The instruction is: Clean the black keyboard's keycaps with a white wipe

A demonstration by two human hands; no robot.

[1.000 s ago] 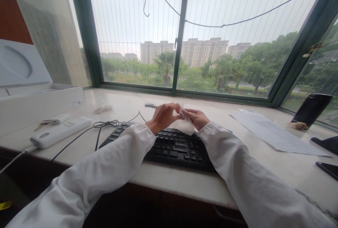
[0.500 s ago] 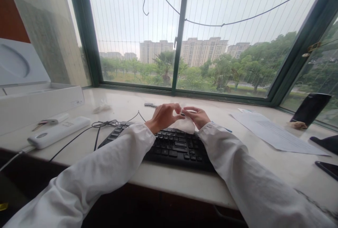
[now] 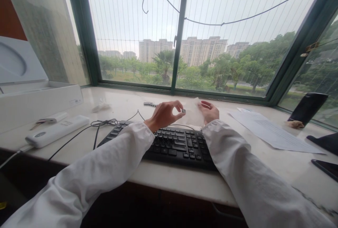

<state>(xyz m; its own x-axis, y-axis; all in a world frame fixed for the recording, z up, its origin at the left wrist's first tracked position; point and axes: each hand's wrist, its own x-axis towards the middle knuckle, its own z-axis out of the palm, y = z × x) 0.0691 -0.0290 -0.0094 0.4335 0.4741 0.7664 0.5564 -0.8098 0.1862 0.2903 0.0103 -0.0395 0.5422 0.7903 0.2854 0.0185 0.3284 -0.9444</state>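
Between thumb and forefinger, my left hand (image 3: pixel 165 115) pinches a small dark keycap (image 3: pixel 183 111) above the far edge of the black keyboard (image 3: pixel 171 145). To its right, my right hand (image 3: pixel 210 111) has its fingers curled on a thin white tissue (image 3: pixel 194 115), which hangs toward the left hand. The two hands are apart. Several keys in the keyboard's middle look as if their caps are off. Behind my left hand, a short row of small dark-and-silver pieces (image 3: pixel 149 104) lies on the white sill.
On the left are a white power strip (image 3: pixel 58 131), keys (image 3: pixel 43 122), a bundled black cable (image 3: pixel 104 124), a clear plastic bag (image 3: pixel 101 105) and an open white box (image 3: pixel 39 97). Printed paper (image 3: pixel 269 131), a standing dark phone (image 3: pixel 307 108) and another phone (image 3: pixel 326 168) lie rightward.
My hands have parted. The right hand has moved right with the tissue, while the left hand stays nearly in place, holding the keycap.
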